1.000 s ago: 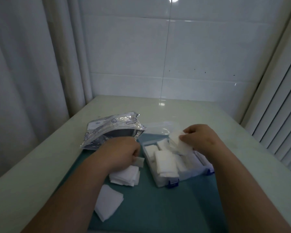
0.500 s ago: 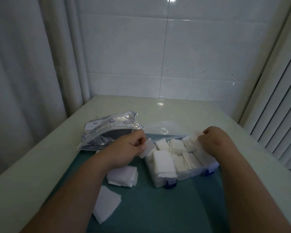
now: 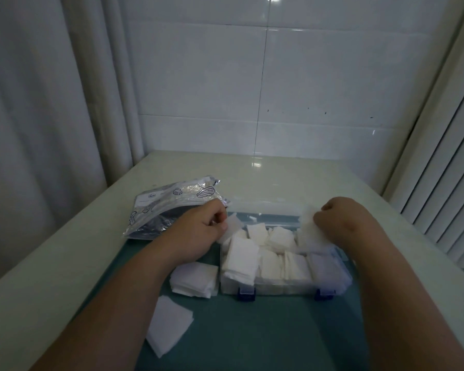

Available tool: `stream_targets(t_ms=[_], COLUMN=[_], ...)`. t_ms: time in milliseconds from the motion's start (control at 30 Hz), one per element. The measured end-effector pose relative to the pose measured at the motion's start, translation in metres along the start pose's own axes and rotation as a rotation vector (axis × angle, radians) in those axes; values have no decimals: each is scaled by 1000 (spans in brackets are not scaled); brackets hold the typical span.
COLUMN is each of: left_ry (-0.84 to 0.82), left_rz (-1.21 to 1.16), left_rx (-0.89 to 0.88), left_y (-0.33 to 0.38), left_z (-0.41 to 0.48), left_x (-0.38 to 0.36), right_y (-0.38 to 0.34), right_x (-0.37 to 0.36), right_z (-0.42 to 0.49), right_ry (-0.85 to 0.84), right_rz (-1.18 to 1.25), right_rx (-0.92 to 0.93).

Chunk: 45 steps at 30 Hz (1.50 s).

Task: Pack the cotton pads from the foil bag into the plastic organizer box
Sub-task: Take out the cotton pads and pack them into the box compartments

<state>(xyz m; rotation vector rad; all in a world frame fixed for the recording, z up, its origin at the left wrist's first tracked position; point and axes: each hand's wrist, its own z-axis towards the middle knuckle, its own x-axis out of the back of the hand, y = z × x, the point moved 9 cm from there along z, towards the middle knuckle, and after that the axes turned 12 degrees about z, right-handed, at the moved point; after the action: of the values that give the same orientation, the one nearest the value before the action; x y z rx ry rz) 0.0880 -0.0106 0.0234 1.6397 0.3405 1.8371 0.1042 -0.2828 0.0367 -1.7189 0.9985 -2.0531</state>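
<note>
The clear plastic organizer box (image 3: 330, 283) with blue latches lies open on a teal mat, several compartments filled with white cotton pads (image 3: 241, 259). My left hand (image 3: 198, 231) pinches one cotton pad (image 3: 232, 226) over the box's back left corner. My right hand (image 3: 338, 223) grips another cotton pad (image 3: 310, 231) over the back right compartment. The silver foil bag (image 3: 172, 204) with shell prints lies behind my left hand. A stack of loose pads (image 3: 196, 279) and a single pad (image 3: 169, 324) lie left of the box.
The teal mat (image 3: 265, 330) covers the near part of a pale table (image 3: 51, 263). A curtain hangs at the left, a tiled wall stands behind, and slatted blinds (image 3: 445, 196) run along the right.
My left hand lifted a pad from beside the stack to the box's back left corner. My right hand moved its pad rightward to the back right compartment.
</note>
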Motion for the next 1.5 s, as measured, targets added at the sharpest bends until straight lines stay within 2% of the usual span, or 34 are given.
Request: stream_targets(t_ms=[100, 200, 300, 433, 600, 833, 1133, 1333, 1400, 1500], left_ry=[139, 204, 216, 212, 301, 251, 199, 292, 265, 137], left_rz=[-138, -164, -194, -254, -413, -519, -650, -516, -566, -795], left_rx=[46, 57, 78, 180, 249, 246, 191, 203, 202, 204], left_y=[3, 10, 12, 10, 9, 8, 17, 17, 18, 24], left_z=[0, 2, 5, 10, 8, 5, 1, 0, 1, 2], left_x=[16, 24, 27, 22, 18, 6, 1, 8, 5, -7], right_y=[-19, -24, -33, -43, -51, -49, -59, -64, -64, -60], right_x=[12, -8, -24, -36, -52, -63, -59, -57, -57, -55], right_z=[-13, -23, -33, -39, -42, -39, -41, -45, -45, -43], right_ry=[91, -63, -211, -306, -448, -484, -429, -435, -423, -335], right_rz=[339, 675, 799, 914, 1261, 1272, 1169, 1169, 1159, 1105], right_rx=[118, 56, 44, 50, -47, -61, 98, 125, 121, 114])
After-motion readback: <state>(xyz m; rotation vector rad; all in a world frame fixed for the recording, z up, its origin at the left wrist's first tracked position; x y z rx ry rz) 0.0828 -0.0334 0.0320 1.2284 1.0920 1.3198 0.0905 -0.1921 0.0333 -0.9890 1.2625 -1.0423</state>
